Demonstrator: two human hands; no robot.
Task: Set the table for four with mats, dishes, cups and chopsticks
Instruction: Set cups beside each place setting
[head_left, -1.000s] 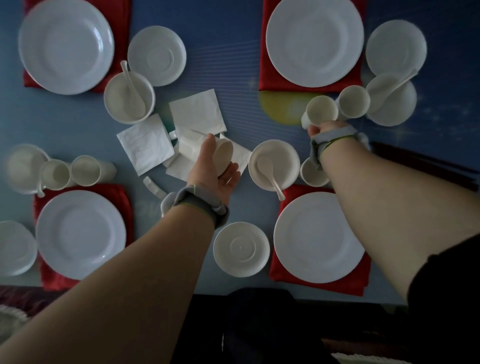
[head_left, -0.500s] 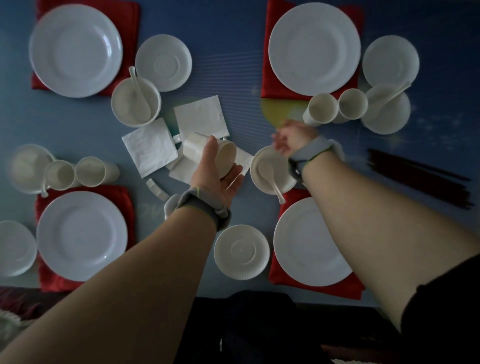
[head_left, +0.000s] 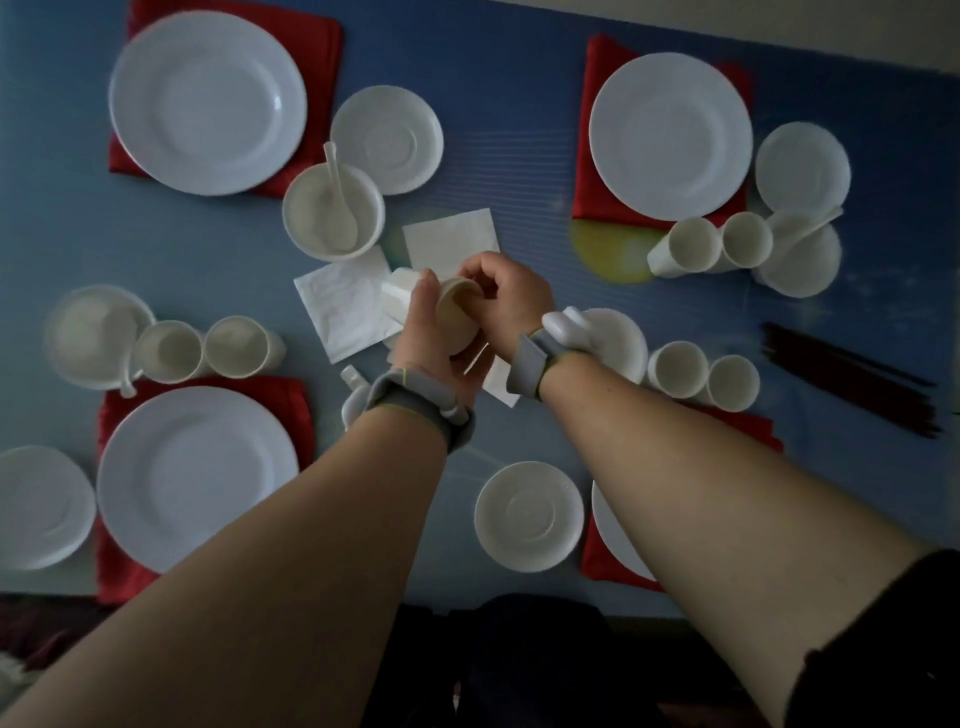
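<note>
My left hand (head_left: 431, 338) grips a white cup (head_left: 457, 317) above the table's middle, over loose white napkins (head_left: 343, 306). My right hand (head_left: 511, 301) has its fingers curled at the cup's rim and seems to pinch it. Four red mats each carry a big white plate, such as the near-left plate (head_left: 195, 475) and the far-right plate (head_left: 670, 135). Pairs of cups stand at the left (head_left: 208, 351), the far right (head_left: 717, 247) and the near right (head_left: 701, 371). Dark chopsticks (head_left: 852, 384) lie bundled at the right edge.
A bowl with a spoon (head_left: 332, 210) sits behind the napkins, beside a saucer (head_left: 387, 140). Another saucer (head_left: 530, 517) lies near the front edge between my forearms. A bowl (head_left: 621, 340) is partly hidden by my right wrist. A small chopstick rest (head_left: 352, 375) lies by my left wrist.
My right hand drew back from the far-right cups and came left to the cup in my left hand. The camera view shifted nearer and lower.
</note>
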